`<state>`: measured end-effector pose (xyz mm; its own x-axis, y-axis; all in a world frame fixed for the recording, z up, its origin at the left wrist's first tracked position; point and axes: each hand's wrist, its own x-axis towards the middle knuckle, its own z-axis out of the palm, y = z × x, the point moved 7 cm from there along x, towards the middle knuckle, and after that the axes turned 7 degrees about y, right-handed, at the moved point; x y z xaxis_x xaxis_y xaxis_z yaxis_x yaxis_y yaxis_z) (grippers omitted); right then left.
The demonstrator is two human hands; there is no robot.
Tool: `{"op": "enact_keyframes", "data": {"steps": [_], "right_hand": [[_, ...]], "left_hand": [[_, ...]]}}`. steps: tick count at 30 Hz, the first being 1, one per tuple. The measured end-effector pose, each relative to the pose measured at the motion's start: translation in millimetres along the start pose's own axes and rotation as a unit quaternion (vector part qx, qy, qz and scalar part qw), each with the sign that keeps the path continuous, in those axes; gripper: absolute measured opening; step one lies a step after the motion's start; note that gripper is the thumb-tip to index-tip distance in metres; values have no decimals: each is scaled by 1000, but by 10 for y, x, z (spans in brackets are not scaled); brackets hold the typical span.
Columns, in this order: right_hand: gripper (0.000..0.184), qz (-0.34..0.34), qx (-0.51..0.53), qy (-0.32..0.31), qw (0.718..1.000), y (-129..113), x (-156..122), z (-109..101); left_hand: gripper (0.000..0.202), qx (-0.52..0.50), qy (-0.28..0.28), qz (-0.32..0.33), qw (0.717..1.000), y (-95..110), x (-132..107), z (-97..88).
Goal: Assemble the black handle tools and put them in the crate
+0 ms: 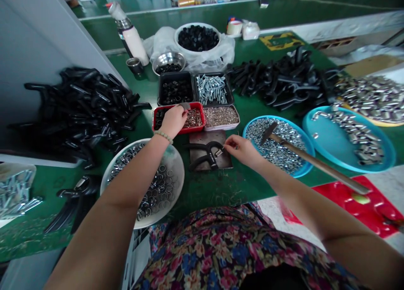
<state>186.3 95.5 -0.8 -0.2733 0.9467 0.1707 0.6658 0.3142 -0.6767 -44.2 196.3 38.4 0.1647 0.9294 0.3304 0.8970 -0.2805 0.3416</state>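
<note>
Black plastic forked clamp body (208, 147), single unit, lying flat on a dark metal plate (208, 136). Long axis runs roughly left to right in the head view, curved arms to the left, narrow end to the right. Small silver metal fitting (219, 152) at the narrow end.

Right hand (236, 147): the nearer hand, just right of the clamp body, fingertips (225, 147) drawn together at the small silver metal fitting; grip or mere touch cannot be told. Left hand (172, 121): farther off, beyond the clamp body, fingers closed on a small grey metal piece (185, 106) above a red plastic tray (192, 130) of small silver parts and black rings. Beaded bracelet (164, 135) on the left wrist.

Also present: round white bowl of silver metal rings (158, 189), under the left forearm; rectangular black tray of black rings (175, 92); rectangular black tray of silver bolts (211, 89); round blue plastic tray of silver hex nuts (311, 151); long-handled hammer (315, 161), its head resting on those nuts; second round blue plastic tray of silver metal pieces (318, 130); loose heaps of black plastic handles (78, 109) on the green workbench (202, 197).

No brand, label or writing legible.
</note>
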Motion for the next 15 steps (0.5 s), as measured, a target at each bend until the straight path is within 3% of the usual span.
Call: {"op": "enact_keyframes", "data": {"steps": [4,7,11,15], "right_hand": [[20,-163,-149,-9,975,-234,-125,39],[29,-231,-228,-26,945,-299,-226,103],[26,-197,-174,-29,964,-218,-236,116],[13,-103,-52,-25,993,-67,-167,99]], "left_hand": [[22,-87,29,-14,996,175,-194,-164],[14,-184,-25,15,982,497,-555,-111],[7,-212,-73,21,974,766,-973,71],[9,-185,-81,11,979,762,-1040,207]]}}
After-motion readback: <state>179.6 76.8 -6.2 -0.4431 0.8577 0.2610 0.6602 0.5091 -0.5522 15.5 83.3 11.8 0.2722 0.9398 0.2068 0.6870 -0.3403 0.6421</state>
